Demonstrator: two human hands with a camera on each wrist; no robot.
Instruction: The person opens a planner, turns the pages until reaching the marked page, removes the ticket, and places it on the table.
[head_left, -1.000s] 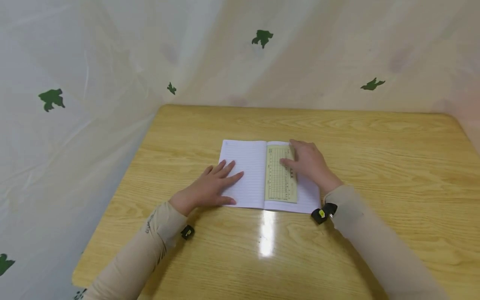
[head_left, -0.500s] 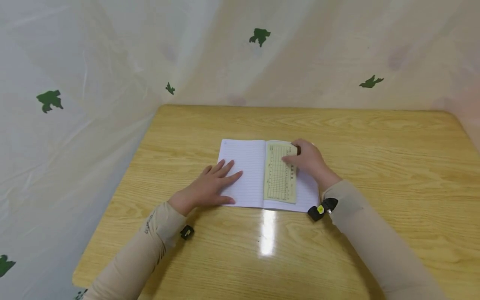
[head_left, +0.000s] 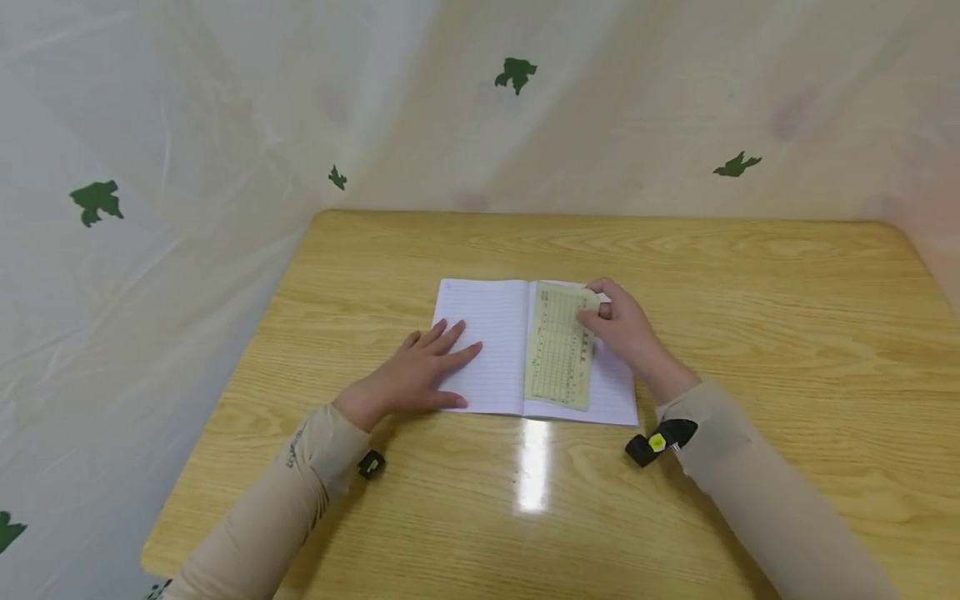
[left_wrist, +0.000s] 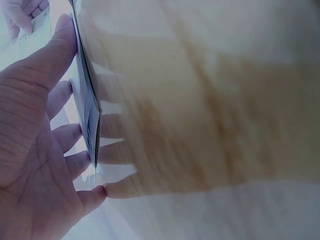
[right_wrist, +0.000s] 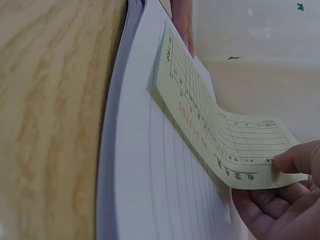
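An open lined notebook [head_left: 491, 333] lies on the table. Across its right page is a pale green receipt pad [head_left: 557, 354], printed with a grid and, as the right wrist view shows, a red serial number. My right hand [head_left: 628, 329] pinches the pad's far end between thumb and fingers. In the right wrist view that end of the receipt pad [right_wrist: 255, 150] curves up off the page, while the near part stays low over it. My left hand [head_left: 412, 375] rests on the left page with fingers spread, the thumb by the notebook's near edge in the head view.
The wooden table [head_left: 750, 333] extends around the notebook on all sides. Behind it hangs a pale curtain [head_left: 637, 108] with green leaf-like shapes. A black camera mount [head_left: 660, 442] sits at the right wrist, another camera mount [head_left: 371, 464] at the left.
My right hand has gone from lying over the pad's far right corner to pinching and lifting that end, tilting the pad slightly. The left hand stays on the left page.
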